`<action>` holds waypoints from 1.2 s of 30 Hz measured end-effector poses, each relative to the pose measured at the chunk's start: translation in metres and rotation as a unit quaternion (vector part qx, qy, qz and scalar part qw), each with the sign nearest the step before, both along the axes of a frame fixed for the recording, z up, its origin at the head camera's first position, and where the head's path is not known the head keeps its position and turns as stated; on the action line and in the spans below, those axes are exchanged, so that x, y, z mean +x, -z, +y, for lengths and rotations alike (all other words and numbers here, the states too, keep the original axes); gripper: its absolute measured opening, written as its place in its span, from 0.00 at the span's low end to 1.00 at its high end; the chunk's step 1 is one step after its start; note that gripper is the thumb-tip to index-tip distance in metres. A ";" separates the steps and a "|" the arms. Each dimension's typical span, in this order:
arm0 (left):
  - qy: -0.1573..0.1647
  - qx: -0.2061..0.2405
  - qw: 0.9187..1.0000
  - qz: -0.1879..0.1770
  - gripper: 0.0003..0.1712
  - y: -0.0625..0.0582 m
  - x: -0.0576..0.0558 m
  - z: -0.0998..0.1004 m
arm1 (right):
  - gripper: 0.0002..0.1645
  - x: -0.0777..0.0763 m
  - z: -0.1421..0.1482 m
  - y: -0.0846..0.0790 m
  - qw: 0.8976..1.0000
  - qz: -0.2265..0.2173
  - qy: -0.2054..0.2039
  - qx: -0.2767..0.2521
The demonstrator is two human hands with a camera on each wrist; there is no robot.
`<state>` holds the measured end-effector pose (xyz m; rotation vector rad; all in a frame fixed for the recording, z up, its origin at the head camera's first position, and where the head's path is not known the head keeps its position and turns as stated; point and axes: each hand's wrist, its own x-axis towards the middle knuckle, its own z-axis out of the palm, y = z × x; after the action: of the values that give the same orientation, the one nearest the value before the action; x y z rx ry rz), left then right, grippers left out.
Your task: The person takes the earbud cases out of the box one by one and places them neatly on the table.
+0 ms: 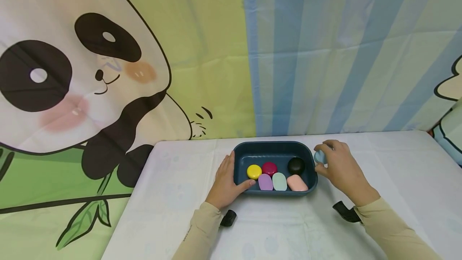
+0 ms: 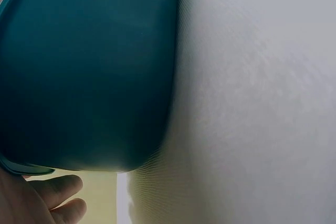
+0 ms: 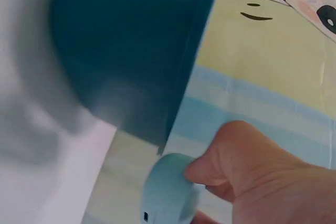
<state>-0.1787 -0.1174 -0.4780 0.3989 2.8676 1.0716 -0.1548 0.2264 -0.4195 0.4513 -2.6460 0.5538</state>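
Observation:
A dark blue tray (image 1: 274, 146) with raised walls stands on the table and holds several small rounded pieces. My left hand (image 1: 226, 185) grips its left side, thumb over the front left rim, fingers along the outer wall. In the left wrist view the tray's wall (image 2: 89, 72) fills much of the picture, fingers (image 2: 58, 190) showing past its corner. Just outside the right rim, my right hand (image 1: 343, 169) pinches a light blue rounded piece (image 3: 165, 192) between thumb and fingers. The right wrist view shows a small dark slot on that smooth piece.
Inside the tray lie a yellow piece (image 1: 254, 171), a dark red one (image 1: 269, 168), a black one (image 1: 296, 166), a purple one (image 1: 265, 182), a mint one (image 1: 279, 181) and a pink one (image 1: 297, 183). A printed curtain (image 1: 209, 51) hangs behind the white table (image 1: 173, 196).

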 end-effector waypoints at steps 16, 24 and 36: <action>-0.002 0.002 1.000 -0.002 0.67 0.001 0.001 -0.001 | 0.26 -0.012 0.018 0.023 0.992 -0.123 -0.032 0.027; -0.002 0.004 1.000 -0.003 0.67 0.000 0.000 0.000 | 0.29 -0.022 0.018 0.034 0.987 -0.136 -0.071 0.036; -0.003 0.002 1.000 -0.006 0.67 -0.002 0.000 0.001 | 0.31 -0.024 0.019 0.034 0.986 -0.145 -0.073 0.027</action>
<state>-0.1782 -0.1161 -0.4765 0.3831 2.8585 1.0781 -0.1787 0.2455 -0.4530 0.6279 -2.9279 0.6374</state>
